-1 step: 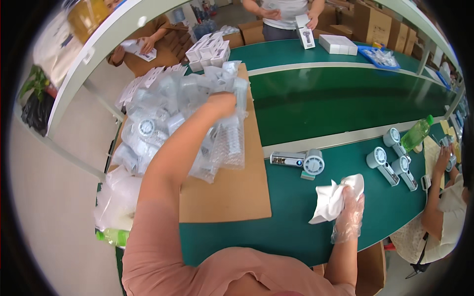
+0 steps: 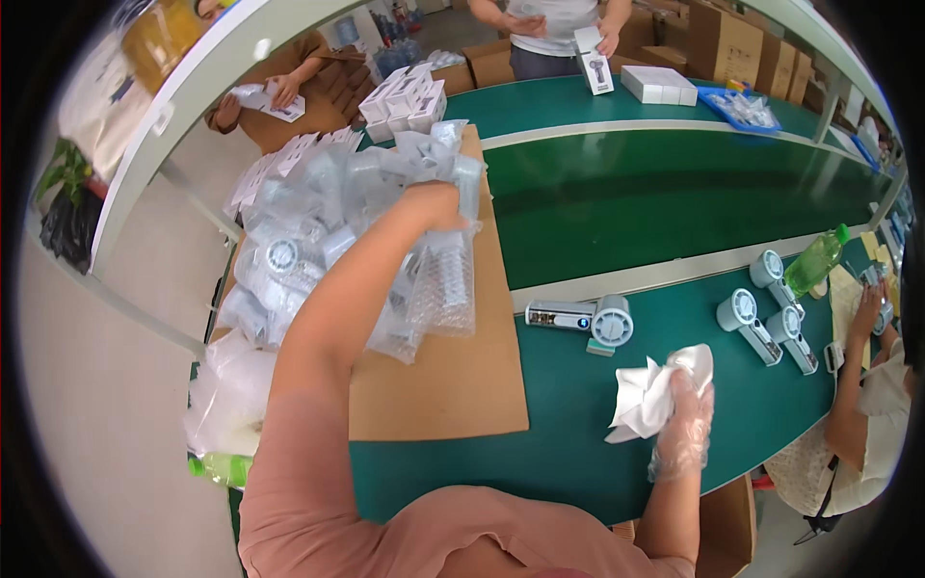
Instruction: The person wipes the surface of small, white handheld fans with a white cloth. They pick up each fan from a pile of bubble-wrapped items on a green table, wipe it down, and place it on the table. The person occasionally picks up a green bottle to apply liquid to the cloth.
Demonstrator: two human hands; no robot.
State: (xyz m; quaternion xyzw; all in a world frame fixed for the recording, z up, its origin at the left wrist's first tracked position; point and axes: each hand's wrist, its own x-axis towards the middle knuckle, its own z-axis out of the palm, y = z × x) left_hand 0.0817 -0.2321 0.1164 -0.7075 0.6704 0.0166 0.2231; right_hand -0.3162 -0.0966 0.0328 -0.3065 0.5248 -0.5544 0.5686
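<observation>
While my bare left hand [image 2: 436, 202] reaches into the far right part of a heap of clear bubble bags [image 2: 328, 188], a round fan head [image 2: 282, 255] shows through the plastic, left of that hand and nearer to me. Count inside the heap: not readable, bags overlap. Left fingers: curled down against the plastic, tips hidden; cannot tell whether they pinch a bag. Beyond the hand, white boxes [image 2: 405, 96] stand stacked; contents not visible. Nearer to me than the hand, the cardboard sheet [image 2: 434, 405] under the heap is partly uncovered.

Between my two hands, one bare fan [image 2: 578, 316] lies on the green tabletop [image 2: 559, 395], out of any bag, its head toward my right hand [image 2: 686, 414]. A small teal piece [image 2: 600, 347] sits beside it. Right hand: gloved in clear plastic, fingers closed on a bunched white cloth [image 2: 641, 400], well apart from the fan.

Right of the gloved hand and farther off, three more bare fans [image 2: 758, 332] lie grouped near a green bottle [image 2: 817, 262]. Past them, a co-worker's hand [image 2: 864, 313] is on a grey-blue piece.

Progress, my judgement: partway. Four units unbagged on my side, plenty in plastic. Whether bagged ones count as finished or waiting, undetermined; wiping of the nearest fan, likewise.
</observation>
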